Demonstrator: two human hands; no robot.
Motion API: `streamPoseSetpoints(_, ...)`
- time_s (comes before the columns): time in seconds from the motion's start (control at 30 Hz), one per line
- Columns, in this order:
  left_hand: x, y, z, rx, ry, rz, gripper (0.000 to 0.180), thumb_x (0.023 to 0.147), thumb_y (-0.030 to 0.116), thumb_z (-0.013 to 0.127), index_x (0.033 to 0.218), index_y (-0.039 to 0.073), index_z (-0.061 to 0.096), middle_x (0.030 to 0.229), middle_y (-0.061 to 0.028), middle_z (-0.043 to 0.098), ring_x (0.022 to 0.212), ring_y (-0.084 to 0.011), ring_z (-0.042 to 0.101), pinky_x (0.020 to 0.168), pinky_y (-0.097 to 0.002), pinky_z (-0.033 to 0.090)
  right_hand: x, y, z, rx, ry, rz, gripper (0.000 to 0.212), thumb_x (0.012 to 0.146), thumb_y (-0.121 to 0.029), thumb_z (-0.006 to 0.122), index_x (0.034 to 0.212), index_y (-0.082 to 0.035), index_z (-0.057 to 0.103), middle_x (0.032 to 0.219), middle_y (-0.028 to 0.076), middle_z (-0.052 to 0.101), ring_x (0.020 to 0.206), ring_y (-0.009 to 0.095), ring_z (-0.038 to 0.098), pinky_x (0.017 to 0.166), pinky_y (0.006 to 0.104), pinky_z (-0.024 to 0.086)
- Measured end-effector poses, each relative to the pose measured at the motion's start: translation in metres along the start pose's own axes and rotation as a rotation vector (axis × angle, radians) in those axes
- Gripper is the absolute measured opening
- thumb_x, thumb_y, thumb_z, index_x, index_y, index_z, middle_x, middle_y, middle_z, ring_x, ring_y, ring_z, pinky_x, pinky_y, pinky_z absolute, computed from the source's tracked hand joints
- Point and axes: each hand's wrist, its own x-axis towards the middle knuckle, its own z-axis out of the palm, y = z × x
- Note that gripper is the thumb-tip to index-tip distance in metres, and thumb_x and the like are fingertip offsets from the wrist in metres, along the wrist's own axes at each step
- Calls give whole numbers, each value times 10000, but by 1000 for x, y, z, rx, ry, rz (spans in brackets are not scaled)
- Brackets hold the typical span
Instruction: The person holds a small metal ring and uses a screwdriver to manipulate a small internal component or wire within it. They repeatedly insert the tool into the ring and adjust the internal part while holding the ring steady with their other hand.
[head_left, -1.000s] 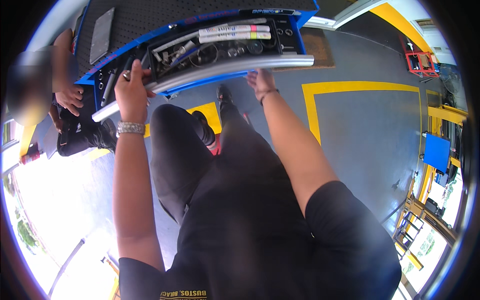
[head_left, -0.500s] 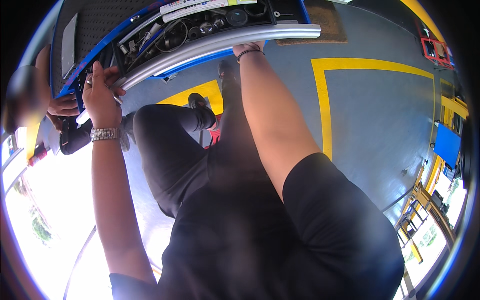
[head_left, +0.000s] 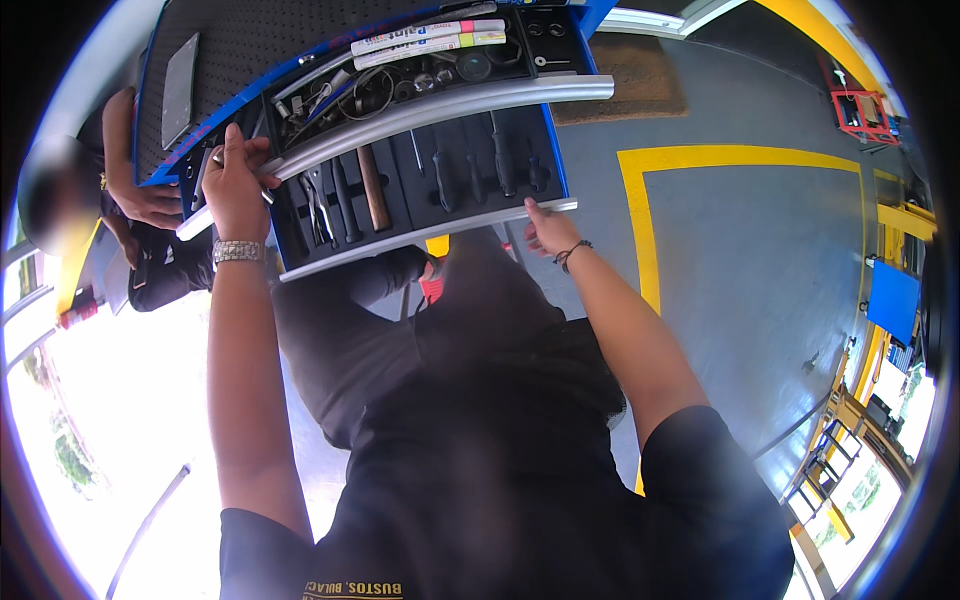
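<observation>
1. Head view: I sit before a blue cabinet, its lower drawer (head_left: 562, 175) extended beneath the upper drawer (head_left: 585, 45) and reaching out above my thighs.
2. My right hand (head_left: 551, 232), fingers loosely curled, meets the right end of the lower drawer's silver strip (head_left: 430, 237), thumb at its edge; whether the fingertips hook it, I cannot tell.
3. My left hand (head_left: 236, 195), thumb raised and fingers bent, is at the left part of the upper silver strip (head_left: 440, 107); how firmly it grips, I cannot tell.
4. Pliers (head_left: 322, 212), a wooden-handled tool (head_left: 373, 190) and screwdrivers (head_left: 503, 165) lie in the lower drawer's dark liner; two white markers (head_left: 430, 37) rest across the upper one's loose metal parts.
5. I judge the lower drawer stiff and fairly heavy with its steel load, likely smooth on its runners.
6. The strip looks slick, so curled fingers should hold better than a pinch; its middle, or both ends together, would draw straighter than one corner.
</observation>
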Motion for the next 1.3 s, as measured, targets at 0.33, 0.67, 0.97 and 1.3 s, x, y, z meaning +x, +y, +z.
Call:
streamPoseSetpoints(0.33, -3, 10, -6, -29, -17, -9, 394, 974, 381, 606, 961, -10, 557, 856, -119, 681, 679, -159, 657, 419, -236, 471, -27, -93, 20, -686, 339, -210, 452, 941, -418, 576, 1138, -12, 582, 1085, 200, 688, 1051, 338, 664, 873, 453, 548)
streamPoseSetpoints(0.67, 1, 11, -8, -40, -49, 6, 376, 979, 372, 600, 917, 1, 576, 842, -110, 682, 714, -165, 668, 429, -229, 482, 1, -71, 31, -674, 452, -290, 369, 922, -314, 603, 1144, -21, 573, 1145, 206, 648, 1059, 356, 656, 881, 444, 554)
streamPoseSetpoints(0.97, 4, 7, -11, -29, -22, -1, 387, 976, 376, 603, 942, -8, 570, 855, -124, 684, 701, -160, 667, 431, -233, 491, -39, -108, 14, -879, 147, -223, 328, 917, -294, 590, 1112, -40, 662, 1143, 195, 667, 1070, 338, 652, 906, 439, 536)
streamPoseSetpoints(1.3, 7, 7, -8, -33, -14, 2, 417, 970, 380, 612, 995, -31, 541, 854, -135, 682, 664, -172, 660, 417, -237, 482, -18, -63, 19, -914, 291, -488, 383, 893, -285, 643, 1158, -20, 565, 1106, 205, 637, 1031, 350, 649, 896, 429, 536)
